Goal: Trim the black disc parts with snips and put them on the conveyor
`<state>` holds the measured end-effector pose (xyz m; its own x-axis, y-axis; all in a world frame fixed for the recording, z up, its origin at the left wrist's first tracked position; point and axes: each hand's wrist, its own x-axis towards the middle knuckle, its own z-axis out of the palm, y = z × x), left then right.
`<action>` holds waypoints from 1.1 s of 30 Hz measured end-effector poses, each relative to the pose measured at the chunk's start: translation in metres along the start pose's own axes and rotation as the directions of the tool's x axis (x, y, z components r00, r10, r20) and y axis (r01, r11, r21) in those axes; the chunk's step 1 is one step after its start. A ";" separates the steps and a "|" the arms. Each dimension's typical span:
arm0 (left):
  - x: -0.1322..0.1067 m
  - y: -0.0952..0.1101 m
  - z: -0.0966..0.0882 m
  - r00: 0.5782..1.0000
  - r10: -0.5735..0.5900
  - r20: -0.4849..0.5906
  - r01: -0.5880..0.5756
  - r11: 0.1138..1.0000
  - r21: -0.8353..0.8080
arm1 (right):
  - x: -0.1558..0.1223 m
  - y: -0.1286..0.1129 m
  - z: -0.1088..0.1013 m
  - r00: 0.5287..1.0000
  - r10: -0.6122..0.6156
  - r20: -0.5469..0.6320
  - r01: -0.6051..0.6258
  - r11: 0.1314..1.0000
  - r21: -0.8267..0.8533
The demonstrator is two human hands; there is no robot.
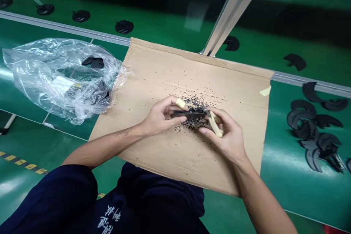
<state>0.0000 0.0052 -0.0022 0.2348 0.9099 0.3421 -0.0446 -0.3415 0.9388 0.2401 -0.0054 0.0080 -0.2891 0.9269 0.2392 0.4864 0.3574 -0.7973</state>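
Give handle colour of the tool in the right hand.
Pale yellow handle, best seen in the head view.

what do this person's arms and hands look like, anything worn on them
The left hand and right hand are ungloved. One of the left fingers wears a pale yellow cover. The left forearm is bare with faint dark markings; the right forearm is bare too. Navy clothing bears white characters.
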 end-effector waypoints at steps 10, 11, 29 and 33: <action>-0.008 -0.002 0.009 0.955 0.257 0.148 -0.292 0.902 0.318 | -0.014 -0.018 0.017 0.981 -0.032 -0.191 0.067 0.982 0.179; -0.008 -0.004 0.009 0.946 0.281 0.159 -0.320 0.884 0.340 | -0.014 -0.019 0.015 0.981 -0.059 -0.183 0.091 0.982 0.168; 0.000 -0.010 -0.010 0.974 0.141 0.180 -0.186 0.946 0.266 | 0.009 0.019 -0.012 0.931 -0.319 0.180 0.357 0.899 -0.252; 0.000 -0.011 -0.010 0.980 0.111 0.164 -0.146 0.964 0.221 | 0.006 0.018 -0.011 0.938 -0.303 0.171 0.341 0.895 -0.286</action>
<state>-0.0089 0.0107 -0.0121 0.3847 0.8153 0.4328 0.1370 -0.5141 0.8467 0.2560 0.0082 0.0010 -0.5593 0.7413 0.3710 0.5728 0.6691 -0.4735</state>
